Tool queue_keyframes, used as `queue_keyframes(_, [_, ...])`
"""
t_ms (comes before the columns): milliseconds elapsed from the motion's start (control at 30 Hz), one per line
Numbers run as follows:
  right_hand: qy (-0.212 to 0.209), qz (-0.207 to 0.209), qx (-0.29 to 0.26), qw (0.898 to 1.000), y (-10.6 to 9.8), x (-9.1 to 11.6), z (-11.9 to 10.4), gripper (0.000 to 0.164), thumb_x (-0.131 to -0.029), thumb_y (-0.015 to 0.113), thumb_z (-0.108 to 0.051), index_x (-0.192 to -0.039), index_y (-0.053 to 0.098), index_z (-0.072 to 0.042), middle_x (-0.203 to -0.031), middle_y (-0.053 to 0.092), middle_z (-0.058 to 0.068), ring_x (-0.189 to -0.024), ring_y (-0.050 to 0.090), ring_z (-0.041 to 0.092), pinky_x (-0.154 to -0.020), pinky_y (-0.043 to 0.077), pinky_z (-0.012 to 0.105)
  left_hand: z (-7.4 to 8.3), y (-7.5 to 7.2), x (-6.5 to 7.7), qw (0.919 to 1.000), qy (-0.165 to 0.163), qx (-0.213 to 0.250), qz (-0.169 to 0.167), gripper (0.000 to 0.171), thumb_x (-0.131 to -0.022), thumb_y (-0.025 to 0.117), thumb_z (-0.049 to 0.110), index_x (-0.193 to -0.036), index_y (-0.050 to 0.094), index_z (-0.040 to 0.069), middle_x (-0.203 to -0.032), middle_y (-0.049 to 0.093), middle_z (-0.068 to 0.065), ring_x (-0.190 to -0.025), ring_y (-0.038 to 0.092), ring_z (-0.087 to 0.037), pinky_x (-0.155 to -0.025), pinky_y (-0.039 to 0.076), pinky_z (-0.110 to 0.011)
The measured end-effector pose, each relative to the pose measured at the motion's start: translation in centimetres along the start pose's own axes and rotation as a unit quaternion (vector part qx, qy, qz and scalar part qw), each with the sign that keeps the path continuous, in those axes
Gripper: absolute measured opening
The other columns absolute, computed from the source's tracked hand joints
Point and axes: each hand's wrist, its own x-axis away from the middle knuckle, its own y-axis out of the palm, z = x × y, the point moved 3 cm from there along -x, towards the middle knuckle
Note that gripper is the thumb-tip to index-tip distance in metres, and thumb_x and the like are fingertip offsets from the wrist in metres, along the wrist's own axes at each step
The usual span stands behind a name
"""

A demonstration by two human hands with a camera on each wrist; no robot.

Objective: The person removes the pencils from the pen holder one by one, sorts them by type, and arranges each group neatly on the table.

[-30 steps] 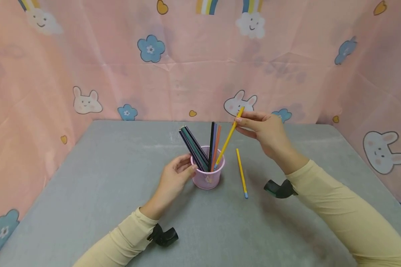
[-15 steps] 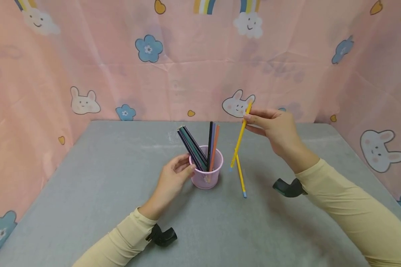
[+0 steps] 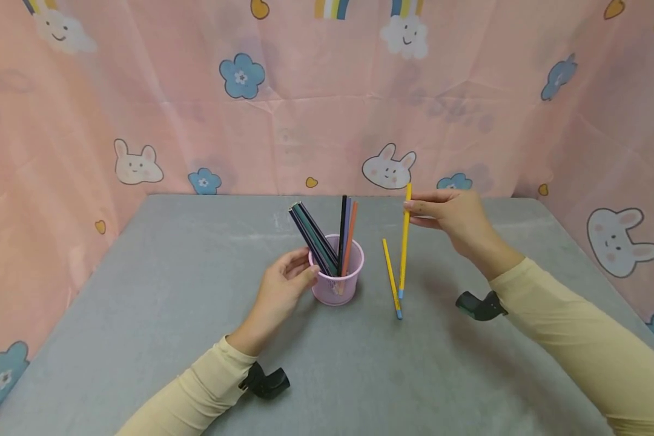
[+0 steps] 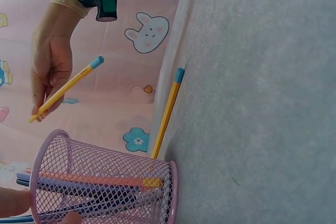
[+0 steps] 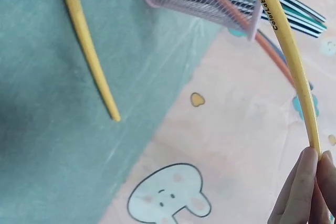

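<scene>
Right of the cup (image 3: 333, 295), the right hand (image 3: 460, 221) pinches a pencil (image 3: 404, 254) near its top; most hangs below the grip. The left hand (image 3: 278, 292) holds the cup's side.

Yellow blue-tipped pencils (image 3: 405, 242), pink cup (image 3: 336, 293)

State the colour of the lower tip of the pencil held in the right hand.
Blue: the tip of the held yellow pencil shows best in the left wrist view.

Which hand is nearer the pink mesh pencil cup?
Left: the left hand holds the pink mesh cup by its left side; the right hand is apart, right of it, pinching a yellow pencil.
</scene>
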Motion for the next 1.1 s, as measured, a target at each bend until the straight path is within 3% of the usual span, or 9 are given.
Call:
queue_keyframes(133, [0.026, -0.005, 0.024, 0.999, -0.1, -0.6, 1.0, 0.043, -0.088, 0.076, -0.023, -0.124, 0.067, -0.001, -0.083, 0.073, -0.015, -0.080, 0.072, 0.001, -0.082, 0.062, 0.024, 0.0, 0.0, 0.0, 1.0000, 0.004, 0.002, 0.001, 0.046, -0.094, 0.060, -0.006, -0.137, 0.047, -0.012, -0.137, 0.054, -0.030, -0.127, 0.056, -0.039, -0.093, 0.060, -0.030])
queue_keyframes(233, [0.043, -0.018, 0.039, 0.998, -0.1, -1.2, 2.2, 0.055, -0.090, 0.074, -0.022, -0.133, 0.057, 0.008, -0.083, 0.072, -0.016, -0.081, 0.072, 0.000, -0.085, 0.061, 0.027, 0.0, -0.1, 0.0, 1.0000, 0.003, 0.001, 0.004, 0.045, -0.094, 0.060, -0.006, -0.137, 0.047, -0.012, -0.137, 0.054, -0.030, -0.127, 0.056, -0.039, -0.092, 0.060, -0.029])
queue_keyframes(567, [0.092, -0.029, 0.071, 0.993, -0.1, -2.4, 5.0, 0.051, -0.090, 0.074, -0.021, -0.131, 0.060, 0.006, -0.083, 0.072, -0.013, -0.079, 0.071, 0.001, -0.090, 0.060, 0.031, 0.1, 0.0, 0.0, 1.0000, 0.003, -0.001, 0.002, 0.046, -0.093, 0.061, -0.006, -0.137, 0.048, -0.012, -0.137, 0.054, -0.030, -0.126, 0.057, -0.038, -0.090, 0.061, -0.026])
queue_keyframes(833, [0.122, -0.029, 0.094, 0.988, -0.3, -2.8, 6.8, 0.050, -0.092, 0.072, -0.022, -0.133, 0.059, 0.003, -0.094, 0.073, -0.007, -0.078, 0.070, 0.002, -0.096, 0.058, 0.035, 0.1, 0.1, 0.1, 1.0000, 0.005, -0.006, 0.000, 0.046, -0.094, 0.061, -0.005, -0.137, 0.047, -0.012, -0.138, 0.054, -0.030, -0.127, 0.056, -0.039, -0.093, 0.060, -0.031])
queue_keyframes(1100, [0.127, -0.035, 0.099, 0.986, -1.0, -3.0, 7.6, 0.049, -0.094, 0.070, -0.020, -0.134, 0.058, 0.005, -0.092, 0.072, -0.008, -0.079, 0.069, 0.001, -0.097, 0.058, 0.035, 0.2, 0.2, 0.2, 0.9999, 0.004, -0.011, -0.002, 0.045, -0.095, 0.059, -0.004, -0.138, 0.046, -0.012, -0.138, 0.053, -0.031, -0.128, 0.055, -0.039, -0.096, 0.059, -0.035])
